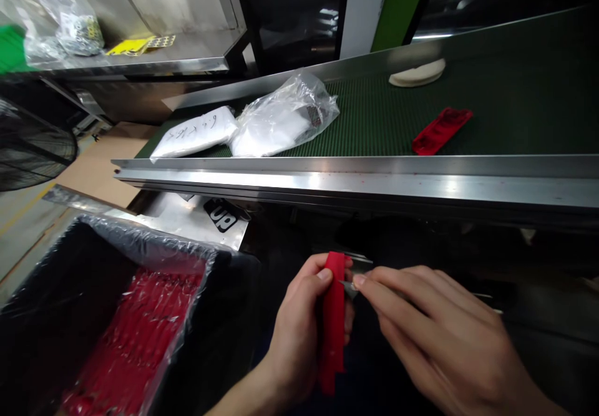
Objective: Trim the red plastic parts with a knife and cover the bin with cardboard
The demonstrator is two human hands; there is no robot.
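Observation:
My left hand [299,335] grips a long red plastic strip [332,328] held upright below the conveyor's edge. My right hand [440,335] pinches a small metal blade [350,288] whose tip touches the strip's upper right side. A second red piece [440,130] lies on the green conveyor belt [515,110] at the right, away from both hands.
A black bin lined with clear plastic [140,247] at lower left holds several red parts [135,335]. On the belt lie a white packet [194,132], a clear bag [285,116] and a white pad [417,73]. The steel conveyor rail [374,179] runs across in front.

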